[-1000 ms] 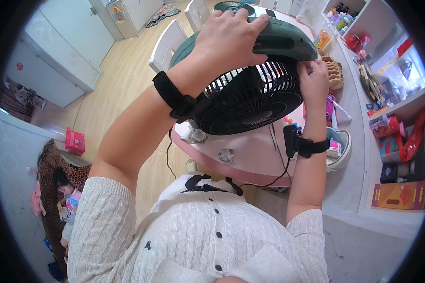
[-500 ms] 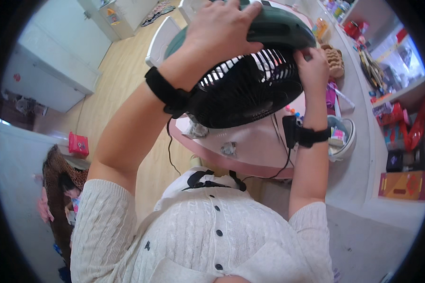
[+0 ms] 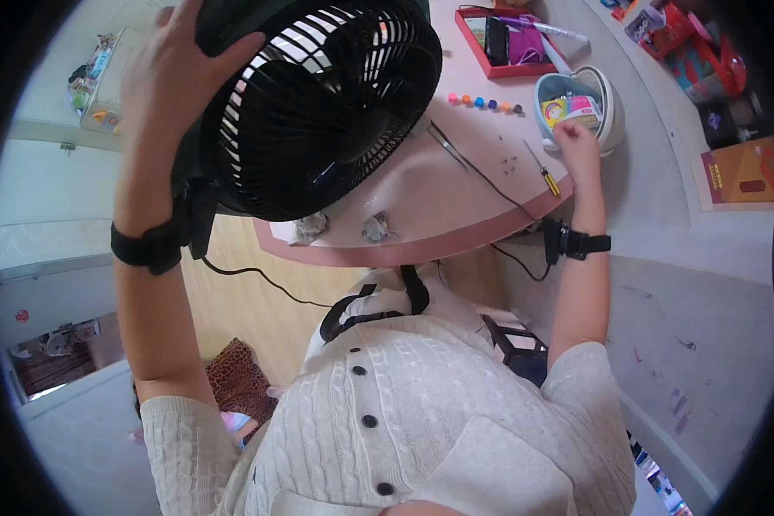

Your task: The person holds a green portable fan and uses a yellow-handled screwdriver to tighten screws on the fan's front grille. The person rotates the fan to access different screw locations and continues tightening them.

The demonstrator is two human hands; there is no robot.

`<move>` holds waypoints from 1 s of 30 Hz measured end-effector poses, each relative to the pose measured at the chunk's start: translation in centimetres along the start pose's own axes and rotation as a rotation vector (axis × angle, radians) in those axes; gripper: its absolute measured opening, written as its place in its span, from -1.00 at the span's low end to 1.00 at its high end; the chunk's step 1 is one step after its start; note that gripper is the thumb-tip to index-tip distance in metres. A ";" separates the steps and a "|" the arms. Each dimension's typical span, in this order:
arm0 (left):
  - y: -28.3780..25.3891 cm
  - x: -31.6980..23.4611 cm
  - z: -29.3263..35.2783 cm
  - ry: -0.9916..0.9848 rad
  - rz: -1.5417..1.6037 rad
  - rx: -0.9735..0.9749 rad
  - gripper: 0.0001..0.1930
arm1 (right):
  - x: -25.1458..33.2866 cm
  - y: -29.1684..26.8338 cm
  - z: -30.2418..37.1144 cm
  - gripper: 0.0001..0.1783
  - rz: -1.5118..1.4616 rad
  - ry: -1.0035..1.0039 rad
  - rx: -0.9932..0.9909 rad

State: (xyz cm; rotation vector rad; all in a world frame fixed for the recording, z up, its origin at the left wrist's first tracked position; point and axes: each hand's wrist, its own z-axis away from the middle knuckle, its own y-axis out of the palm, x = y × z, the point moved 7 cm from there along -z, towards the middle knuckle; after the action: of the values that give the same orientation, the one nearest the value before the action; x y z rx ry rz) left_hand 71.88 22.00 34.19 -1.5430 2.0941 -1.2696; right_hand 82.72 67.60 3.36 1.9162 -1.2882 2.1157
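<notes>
A black fan [image 3: 335, 112] with a slatted round grille and a dark green casing tilts up over the left part of the table. My left hand [image 3: 176, 73] grips its casing at the outer left, thumb stretched along the rim. Off to the right, my right hand [image 3: 579, 148] hovers at the near side of a small pale-blue and white basket [image 3: 612, 120] holding small boxes. Its fingers are curled together; anything between them is hidden. Beside that wrist lies a screwdriver [image 3: 549, 181] with a yellow handle, and several tiny screws [image 3: 509, 164] lie left of it.
The white table has a pink edge [image 3: 387, 255]. On it are a row of coloured beads [image 3: 482, 103], a red tray [image 3: 518, 72] with a purple pouch, crumpled clear plastic [image 3: 377, 227] and a cord [image 3: 499, 191]. A shelf at right holds a gold-brown box [image 3: 744, 174].
My right hand has let go of the fan and moved right and nearer to the basket. The fan, in my left hand, has shifted left. The view has turned right.
</notes>
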 end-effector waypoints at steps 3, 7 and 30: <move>0.5 -0.2 -0.2 -0.026 0.000 0.045 -0.23 | -6.3 2.3 3.3 -0.76 0.229 -0.002 0.087; 1.1 -0.2 -0.5 -0.035 0.069 0.075 -0.24 | -8.5 5.0 5.3 -0.78 0.240 0.066 0.161; 0.0 -1.0 -0.6 -0.031 0.086 0.089 -0.23 | -2.3 10.2 2.8 -0.85 0.070 -0.080 0.197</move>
State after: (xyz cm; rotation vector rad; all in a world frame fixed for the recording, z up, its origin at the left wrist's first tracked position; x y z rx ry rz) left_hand 71.90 23.13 34.30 -1.4106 2.0325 -1.2820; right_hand 80.43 60.41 -4.45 2.0793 -1.2185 2.3011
